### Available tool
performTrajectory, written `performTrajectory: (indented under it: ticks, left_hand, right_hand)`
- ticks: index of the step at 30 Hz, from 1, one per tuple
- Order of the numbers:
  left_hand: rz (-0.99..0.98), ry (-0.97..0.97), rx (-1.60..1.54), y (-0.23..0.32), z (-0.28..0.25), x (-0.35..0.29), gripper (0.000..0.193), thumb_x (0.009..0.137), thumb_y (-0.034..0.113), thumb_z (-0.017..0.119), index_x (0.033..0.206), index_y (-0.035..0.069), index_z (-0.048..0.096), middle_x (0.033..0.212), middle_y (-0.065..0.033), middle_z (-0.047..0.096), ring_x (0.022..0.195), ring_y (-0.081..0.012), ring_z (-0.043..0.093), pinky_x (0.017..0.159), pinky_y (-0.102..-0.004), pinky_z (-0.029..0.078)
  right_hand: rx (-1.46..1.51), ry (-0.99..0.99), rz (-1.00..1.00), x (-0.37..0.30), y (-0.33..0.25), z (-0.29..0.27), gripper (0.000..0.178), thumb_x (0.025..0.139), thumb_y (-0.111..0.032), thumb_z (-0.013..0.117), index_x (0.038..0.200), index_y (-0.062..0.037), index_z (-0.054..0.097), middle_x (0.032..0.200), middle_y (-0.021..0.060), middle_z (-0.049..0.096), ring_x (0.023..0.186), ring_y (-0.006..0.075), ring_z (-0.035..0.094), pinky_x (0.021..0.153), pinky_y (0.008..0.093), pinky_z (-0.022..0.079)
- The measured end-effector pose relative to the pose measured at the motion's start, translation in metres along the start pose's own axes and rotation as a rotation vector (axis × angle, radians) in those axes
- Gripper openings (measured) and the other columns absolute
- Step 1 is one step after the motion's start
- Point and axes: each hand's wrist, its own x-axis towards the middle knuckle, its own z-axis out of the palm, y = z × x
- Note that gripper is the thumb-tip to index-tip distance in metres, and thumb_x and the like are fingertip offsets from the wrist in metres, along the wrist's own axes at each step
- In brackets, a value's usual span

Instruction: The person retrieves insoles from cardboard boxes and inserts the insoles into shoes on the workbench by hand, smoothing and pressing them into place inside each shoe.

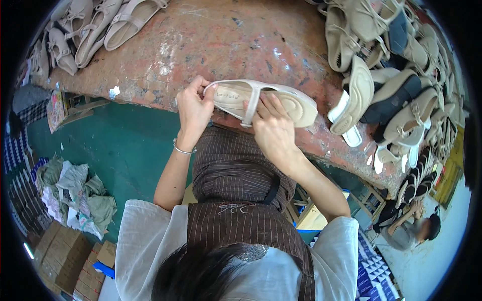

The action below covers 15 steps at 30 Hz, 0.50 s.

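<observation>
A pale beige strapped shoe with a cushioned cream insole (255, 94) lies in both hands at the near edge of a worn, paint-scuffed reddish-brown table (226, 47), its toe toward 3 o'clock. The left hand (196, 108) pinches its heel rim at 9 o'clock; the right hand (273, 128) rests its fingers on the insole around the strap, though whether it grips the strap I cannot tell.

From the shoe, a loose padded cream insole (360, 90) lies at 3 o'clock, near the toe. Beyond it, a heaped pile of beige shoes (416, 108) crowds the table from 1 to 4 o'clock. More beige shoes (128, 25) sit at 10 o'clock. Crumpled grey-green and white bags (80, 193) lie at 8 o'clock, brown cardboard cartons (63, 256) at 7, and a co-worker (401, 236) is at 4.
</observation>
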Motion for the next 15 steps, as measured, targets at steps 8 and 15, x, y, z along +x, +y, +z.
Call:
performTrajectory:
  ticks: [8, 15]
  left_hand:
    - [0.151, -0.281, 0.252, 0.022, 0.013, -0.081, 0.019, 0.088, 0.012, 0.067, 0.083, 0.002, 0.052, 0.061, -0.0195, 0.060, 0.058, -0.0405, 0.063, 0.051, -0.0475, 0.047]
    - [0.699, -0.233, 0.417, 0.035, 0.050, -0.124, 0.045, 0.074, 0.011, 0.073, 0.115, -0.001, 0.063, 0.122, -0.0218, 0.056, 0.119, -0.0411, 0.050, 0.101, -0.0520, 0.041]
  right_hand:
    - [0.100, 0.514, 0.475, 0.033, 0.054, -0.014, 0.043, 0.083, -0.015, 0.069, 0.122, 0.0018, 0.063, 0.123, 0.0247, 0.062, 0.119, 0.0376, 0.058, 0.104, 0.0493, 0.041]
    - [0.450, 0.308, 0.275, -0.010, 0.013, -0.039, 0.022, 0.075, 0.000, 0.069, 0.093, 0.0016, 0.055, 0.110, 0.0276, 0.059, 0.098, 0.0452, 0.064, 0.101, 0.0533, 0.045]
